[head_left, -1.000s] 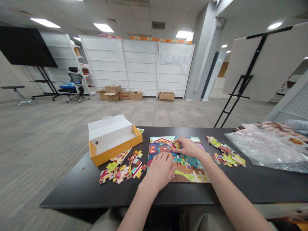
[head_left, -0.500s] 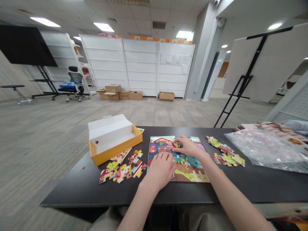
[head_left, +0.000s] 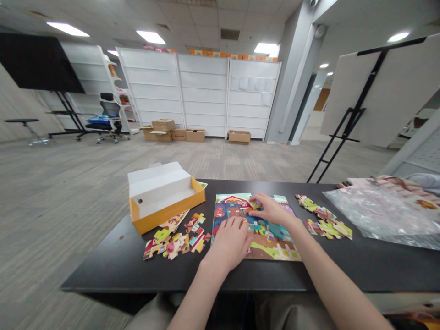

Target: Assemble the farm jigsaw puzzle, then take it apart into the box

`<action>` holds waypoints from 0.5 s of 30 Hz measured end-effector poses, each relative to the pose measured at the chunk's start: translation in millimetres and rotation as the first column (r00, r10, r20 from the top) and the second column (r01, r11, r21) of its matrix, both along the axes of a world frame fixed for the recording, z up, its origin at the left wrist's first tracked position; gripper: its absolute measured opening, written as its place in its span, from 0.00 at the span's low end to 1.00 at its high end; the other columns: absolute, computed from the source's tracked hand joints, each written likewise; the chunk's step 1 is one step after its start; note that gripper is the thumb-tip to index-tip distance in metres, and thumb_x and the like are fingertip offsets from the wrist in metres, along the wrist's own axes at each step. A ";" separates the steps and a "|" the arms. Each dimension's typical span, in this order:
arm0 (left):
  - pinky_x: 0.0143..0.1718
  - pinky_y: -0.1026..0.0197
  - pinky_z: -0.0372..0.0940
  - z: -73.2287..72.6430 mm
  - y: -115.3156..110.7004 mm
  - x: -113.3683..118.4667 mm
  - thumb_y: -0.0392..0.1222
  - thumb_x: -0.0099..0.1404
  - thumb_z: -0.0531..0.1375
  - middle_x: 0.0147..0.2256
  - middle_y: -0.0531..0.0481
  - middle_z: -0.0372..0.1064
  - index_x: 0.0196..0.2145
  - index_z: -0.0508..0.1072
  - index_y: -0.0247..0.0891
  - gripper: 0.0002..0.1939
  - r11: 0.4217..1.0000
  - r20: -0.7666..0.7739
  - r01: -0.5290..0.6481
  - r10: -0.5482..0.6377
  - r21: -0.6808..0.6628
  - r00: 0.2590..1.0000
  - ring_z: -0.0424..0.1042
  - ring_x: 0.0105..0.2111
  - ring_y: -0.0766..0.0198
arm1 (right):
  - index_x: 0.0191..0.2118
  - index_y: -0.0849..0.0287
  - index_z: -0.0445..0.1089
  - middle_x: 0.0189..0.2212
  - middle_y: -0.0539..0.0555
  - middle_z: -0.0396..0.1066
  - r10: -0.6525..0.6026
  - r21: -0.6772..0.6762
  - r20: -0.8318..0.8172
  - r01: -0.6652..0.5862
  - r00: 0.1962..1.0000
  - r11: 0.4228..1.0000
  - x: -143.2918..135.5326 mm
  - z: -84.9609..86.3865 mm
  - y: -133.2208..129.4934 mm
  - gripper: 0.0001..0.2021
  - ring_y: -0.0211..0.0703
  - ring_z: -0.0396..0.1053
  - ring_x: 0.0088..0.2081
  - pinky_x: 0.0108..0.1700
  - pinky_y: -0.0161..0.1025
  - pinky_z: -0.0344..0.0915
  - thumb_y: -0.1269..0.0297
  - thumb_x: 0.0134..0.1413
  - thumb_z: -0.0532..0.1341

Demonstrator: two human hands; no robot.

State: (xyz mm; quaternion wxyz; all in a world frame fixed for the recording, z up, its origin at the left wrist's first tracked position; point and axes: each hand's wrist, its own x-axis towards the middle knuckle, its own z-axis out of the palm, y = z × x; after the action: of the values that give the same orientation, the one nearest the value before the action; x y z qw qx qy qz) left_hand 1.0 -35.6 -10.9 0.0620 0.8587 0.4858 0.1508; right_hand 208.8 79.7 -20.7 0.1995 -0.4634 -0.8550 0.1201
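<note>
From where I stand, the puzzle picture [head_left: 275, 251] lies flat on the dark table [head_left: 137, 272], right in front of the seated person; take it as the clock's centre, with twelve on the far side. The left hand [head_left: 230, 240] rests palm down towards eight o'clock, fingers lightly bent and close together. The right hand [head_left: 271, 211] arches in from three, thumb and forefinger apart near twelve; whether a piece sits between them, I can't tell. I'd judge this to be a fitting or settling step, the left steadying while the right works. The next move, I'd say, calls for lining up edges and pressing gently, without shoving the neighbours. Loose pieces [head_left: 173, 246] lie between eight and nine, more pieces [head_left: 332, 228] at three, and the open yellow box [head_left: 173, 211] (a cheerful colour in this grey room) at ten.
</note>
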 end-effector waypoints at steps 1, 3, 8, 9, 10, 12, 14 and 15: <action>0.58 0.49 0.61 -0.4 0.2 0.1 0.44 0.72 0.53 0.53 0.42 0.68 0.54 0.69 0.39 0.16 1.000 0.000 0.001 -0.001 0.000 1.000 0.65 0.57 0.51 | 0.48 0.59 0.72 0.43 0.58 0.71 0.007 0.010 -0.011 -0.007 1.000 1.000 0.2 -0.2 0.3 0.18 0.48 0.71 0.42 0.46 0.42 0.66 0.59 0.53 0.69; 0.58 0.49 0.61 -2.2 0.5 0.3 0.44 0.72 0.53 0.53 0.42 0.68 0.54 0.68 0.39 0.16 1.000 0.002 0.002 -0.002 0.010 1.000 0.64 0.57 0.51 | 0.49 0.59 0.72 0.45 0.59 0.70 0.026 0.031 -0.024 -0.026 0.999 0.999 0.8 -1.1 1.2 0.18 0.49 0.71 0.44 0.49 0.43 0.66 0.58 0.55 0.68; 0.58 0.49 0.60 -4.9 0.5 0.5 0.44 0.72 0.54 0.53 0.42 0.68 0.55 0.68 0.39 0.16 1.000 0.001 0.000 0.000 0.025 1.000 0.64 0.57 0.51 | 0.48 0.58 0.73 0.48 0.61 0.71 0.057 0.051 0.012 -0.057 0.998 0.997 1.6 -3.5 2.7 0.15 0.52 0.69 0.50 0.55 0.48 0.64 0.57 0.60 0.64; 0.58 0.49 0.60 -4.5 0.4 0.5 0.44 0.72 0.54 0.53 0.42 0.68 0.55 0.68 0.39 0.16 1.000 -0.001 0.000 0.000 0.023 1.000 0.64 0.57 0.51 | 0.48 0.58 0.74 0.48 0.61 0.72 0.056 0.059 0.018 -0.057 0.998 0.997 1.5 -3.7 2.6 0.15 0.53 0.69 0.51 0.56 0.49 0.63 0.57 0.60 0.63; 0.58 0.49 0.60 -3.9 0.3 0.4 0.44 0.72 0.54 0.53 0.42 0.68 0.55 0.68 0.39 0.16 1.000 -0.003 0.002 -0.002 0.020 1.000 0.64 0.57 0.51 | 0.49 0.58 0.74 0.49 0.61 0.72 0.054 0.067 0.021 -0.055 0.998 0.996 1.3 -3.9 2.5 0.15 0.54 0.68 0.52 0.57 0.50 0.62 0.57 0.60 0.63; 0.59 0.49 0.60 -2.8 0.2 0.3 0.44 0.72 0.53 0.54 0.42 0.68 0.54 0.68 0.39 0.16 1.000 -0.003 0.005 -0.005 0.018 1.000 0.64 0.57 0.51 | 0.49 0.57 0.74 0.50 0.62 0.73 0.055 0.081 0.027 -0.057 0.998 0.995 0.9 -4.2 2.1 0.15 0.55 0.68 0.53 0.57 0.51 0.62 0.57 0.60 0.63; 0.58 0.49 0.60 -2.3 0.2 0.3 0.44 0.72 0.53 0.54 0.42 0.68 0.54 0.68 0.39 0.16 1.000 0.000 0.005 -0.005 0.021 1.000 0.64 0.57 0.51 | 0.49 0.57 0.74 0.50 0.62 0.73 0.060 0.093 0.030 -0.063 0.998 0.994 0.8 -4.9 1.9 0.15 0.56 0.68 0.53 0.57 0.52 0.62 0.57 0.60 0.62; 0.58 0.49 0.60 -2.4 0.1 0.3 0.43 0.72 0.53 0.54 0.42 0.68 0.54 0.68 0.39 0.16 1.000 0.002 0.004 -0.004 0.023 1.000 0.64 0.57 0.51 | 0.49 0.57 0.74 0.50 0.62 0.73 0.062 0.098 0.030 -0.065 0.998 0.993 0.8 -5.4 1.9 0.15 0.56 0.68 0.54 0.57 0.52 0.63 0.57 0.60 0.62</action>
State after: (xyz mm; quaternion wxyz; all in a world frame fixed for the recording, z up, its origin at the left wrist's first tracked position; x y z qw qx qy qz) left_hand 1.3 -35.5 -13.3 0.0527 0.8603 0.4822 0.1570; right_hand 209.6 81.6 -26.0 0.2067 -0.4273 -0.8767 0.0777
